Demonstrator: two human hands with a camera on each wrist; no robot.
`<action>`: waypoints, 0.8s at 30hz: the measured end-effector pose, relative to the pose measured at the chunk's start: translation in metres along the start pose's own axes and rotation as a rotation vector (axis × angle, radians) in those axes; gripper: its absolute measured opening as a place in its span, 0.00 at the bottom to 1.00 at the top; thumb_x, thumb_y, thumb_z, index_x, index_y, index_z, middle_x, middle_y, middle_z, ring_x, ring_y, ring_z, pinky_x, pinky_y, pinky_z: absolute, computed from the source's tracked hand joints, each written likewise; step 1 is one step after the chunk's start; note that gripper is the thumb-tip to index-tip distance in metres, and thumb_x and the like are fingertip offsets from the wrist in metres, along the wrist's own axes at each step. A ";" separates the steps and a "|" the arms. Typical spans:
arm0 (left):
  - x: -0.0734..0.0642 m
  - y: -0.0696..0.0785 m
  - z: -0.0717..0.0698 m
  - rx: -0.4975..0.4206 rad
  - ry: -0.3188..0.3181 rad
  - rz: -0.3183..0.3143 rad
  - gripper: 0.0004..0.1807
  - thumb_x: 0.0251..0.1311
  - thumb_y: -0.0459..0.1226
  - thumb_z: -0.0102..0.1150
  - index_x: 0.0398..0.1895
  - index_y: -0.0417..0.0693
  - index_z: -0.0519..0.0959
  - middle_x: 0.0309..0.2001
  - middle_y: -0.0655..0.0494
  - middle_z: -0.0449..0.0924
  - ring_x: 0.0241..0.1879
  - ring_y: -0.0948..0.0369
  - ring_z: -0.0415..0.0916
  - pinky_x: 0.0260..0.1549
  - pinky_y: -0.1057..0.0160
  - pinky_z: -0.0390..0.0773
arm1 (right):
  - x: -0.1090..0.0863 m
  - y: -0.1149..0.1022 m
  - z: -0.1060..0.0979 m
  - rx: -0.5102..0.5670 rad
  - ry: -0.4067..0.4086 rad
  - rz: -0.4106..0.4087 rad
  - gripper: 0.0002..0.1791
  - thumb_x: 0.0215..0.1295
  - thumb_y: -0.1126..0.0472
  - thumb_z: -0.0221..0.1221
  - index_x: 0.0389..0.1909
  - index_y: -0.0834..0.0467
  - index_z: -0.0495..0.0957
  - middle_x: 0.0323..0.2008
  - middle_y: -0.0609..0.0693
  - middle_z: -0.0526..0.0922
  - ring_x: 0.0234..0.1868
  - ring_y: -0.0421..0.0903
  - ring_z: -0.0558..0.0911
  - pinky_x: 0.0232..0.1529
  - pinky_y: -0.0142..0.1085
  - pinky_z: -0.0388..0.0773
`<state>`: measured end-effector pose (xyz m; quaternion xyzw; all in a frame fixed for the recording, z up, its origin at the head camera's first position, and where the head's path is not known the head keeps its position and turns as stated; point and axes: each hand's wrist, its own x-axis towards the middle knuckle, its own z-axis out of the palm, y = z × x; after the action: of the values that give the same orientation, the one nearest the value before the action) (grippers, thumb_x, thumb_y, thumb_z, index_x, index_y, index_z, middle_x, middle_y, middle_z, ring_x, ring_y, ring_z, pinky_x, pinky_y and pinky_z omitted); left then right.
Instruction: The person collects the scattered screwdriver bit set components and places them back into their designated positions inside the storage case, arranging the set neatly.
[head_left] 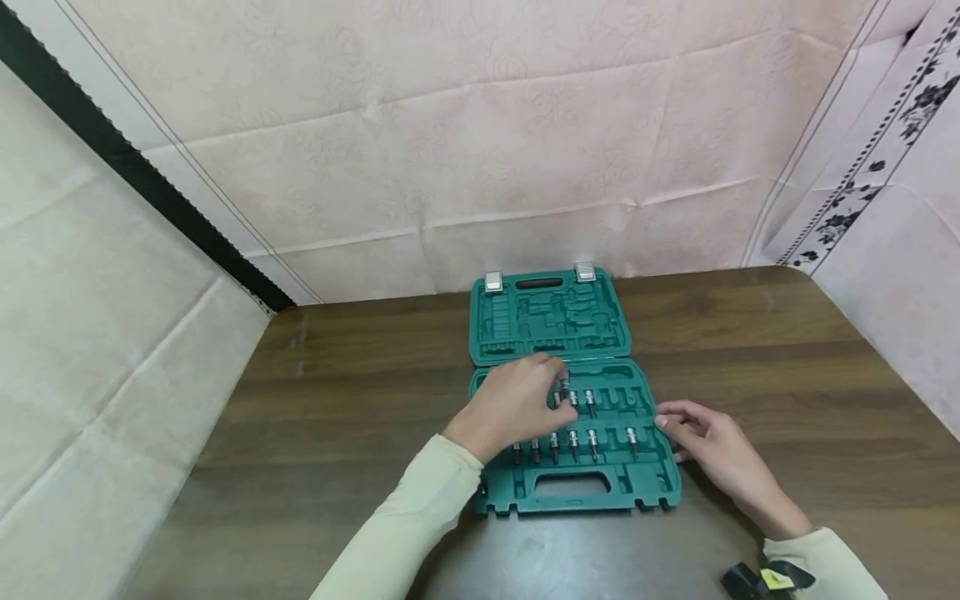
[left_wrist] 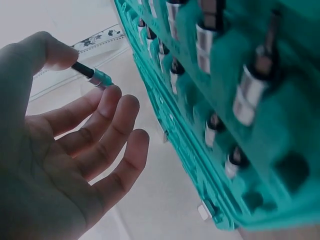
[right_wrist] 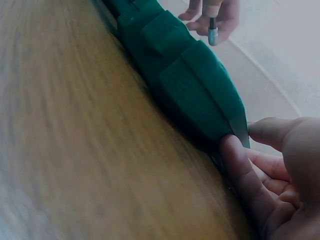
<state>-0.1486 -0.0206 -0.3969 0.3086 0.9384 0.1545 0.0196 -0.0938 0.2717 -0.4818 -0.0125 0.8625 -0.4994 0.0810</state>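
A green plastic case (head_left: 641,483) lies unfolded on the table, its lid (head_left: 525,333) tilted back toward the wall. My left hand (head_left: 513,404) is above the lower half, pinching a bit socket (left_wrist: 97,77) between thumb and fingertips. The socket has a dark bit and a silver body, and it is clear of the tray in the left wrist view. Other bit sockets (head_left: 573,442) sit in two rows of slots, some partly hidden by the left hand. At the case's right edge my right hand (head_left: 716,450) grips the rim between thumb and index finger.
The wood-grain table (head_left: 360,417) extends on both sides of the case. Two silver latches (head_left: 585,272) top the lid. Behind hangs pale patterned cloth (head_left: 487,150). A black strap device (head_left: 765,579) is on the right wrist.
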 end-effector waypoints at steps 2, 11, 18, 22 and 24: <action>0.004 0.002 0.003 -0.015 -0.017 -0.004 0.20 0.66 0.47 0.66 0.57 0.48 0.84 0.44 0.58 0.83 0.28 0.67 0.74 0.25 0.71 0.75 | 0.000 0.000 -0.001 0.002 0.002 -0.006 0.26 0.81 0.49 0.58 0.65 0.65 0.77 0.47 0.57 0.85 0.40 0.40 0.85 0.38 0.36 0.86; 0.021 0.012 0.011 -0.067 -0.099 0.040 0.19 0.67 0.42 0.68 0.57 0.44 0.84 0.53 0.55 0.85 0.31 0.68 0.74 0.30 0.74 0.76 | 0.000 0.000 0.000 0.009 -0.005 0.018 0.27 0.80 0.49 0.58 0.66 0.66 0.77 0.47 0.57 0.85 0.39 0.39 0.85 0.37 0.36 0.86; 0.029 0.024 0.019 -0.114 -0.122 -0.022 0.21 0.69 0.42 0.68 0.62 0.45 0.83 0.57 0.54 0.84 0.18 0.69 0.70 0.19 0.72 0.72 | -0.002 0.000 0.001 0.014 -0.012 0.021 0.25 0.81 0.51 0.58 0.66 0.66 0.76 0.47 0.56 0.85 0.39 0.38 0.84 0.37 0.35 0.86; 0.036 0.032 0.024 -0.109 -0.123 -0.055 0.20 0.68 0.44 0.68 0.60 0.48 0.85 0.55 0.57 0.85 0.22 0.70 0.73 0.22 0.72 0.74 | -0.001 -0.001 0.001 0.014 -0.010 0.018 0.25 0.81 0.51 0.58 0.66 0.66 0.76 0.47 0.56 0.86 0.38 0.38 0.84 0.37 0.35 0.86; 0.038 0.036 0.026 -0.099 -0.126 -0.069 0.18 0.68 0.45 0.69 0.57 0.49 0.86 0.52 0.59 0.85 0.26 0.70 0.74 0.23 0.72 0.75 | 0.000 -0.002 0.001 0.016 -0.009 0.016 0.25 0.81 0.51 0.58 0.66 0.67 0.76 0.48 0.56 0.86 0.39 0.38 0.85 0.37 0.35 0.86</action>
<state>-0.1557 0.0363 -0.4084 0.2840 0.9365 0.1802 0.0991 -0.0933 0.2700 -0.4810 -0.0075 0.8583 -0.5054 0.0889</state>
